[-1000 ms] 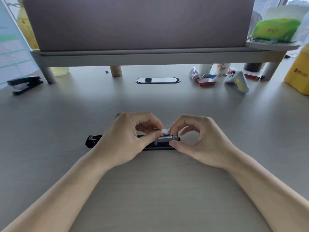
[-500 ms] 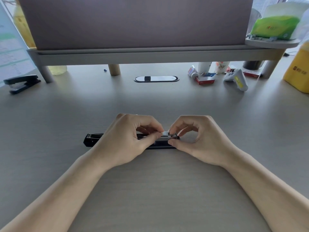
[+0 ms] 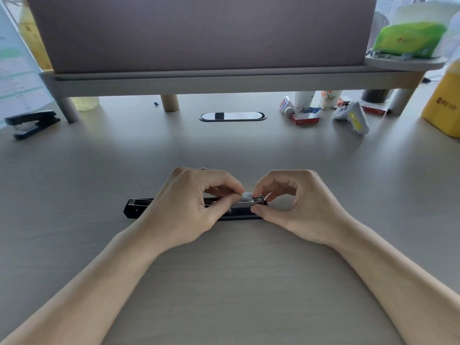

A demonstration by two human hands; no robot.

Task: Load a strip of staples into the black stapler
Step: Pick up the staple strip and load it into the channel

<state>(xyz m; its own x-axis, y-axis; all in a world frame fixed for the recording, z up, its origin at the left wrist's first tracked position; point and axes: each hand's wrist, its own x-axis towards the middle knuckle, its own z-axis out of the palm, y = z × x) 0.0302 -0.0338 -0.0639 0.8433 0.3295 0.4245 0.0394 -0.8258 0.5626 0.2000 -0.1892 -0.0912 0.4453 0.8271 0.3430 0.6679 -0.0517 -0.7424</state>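
Note:
A black stapler (image 3: 139,207) lies opened out flat along the desk, its metal channel facing up. My left hand (image 3: 189,207) covers its middle, thumb and forefinger pinching a short silver staple strip (image 3: 246,196) over the channel's right part. My right hand (image 3: 296,207) grips the stapler's right end between thumb and forefinger, right beside the strip. Whether the strip sits inside the channel is hidden by my fingers.
A second black stapler (image 3: 31,123) sits at the far left. A monitor stand (image 3: 199,79) spans the back, with a cable grommet (image 3: 232,116) below. Red staple boxes (image 3: 305,118), a white handheld device (image 3: 352,117), cups and a yellow bag (image 3: 443,105) crowd the back right.
Both hands have stayed at the stapler's right end with only small finger shifts around the strip. The view shifted slightly.

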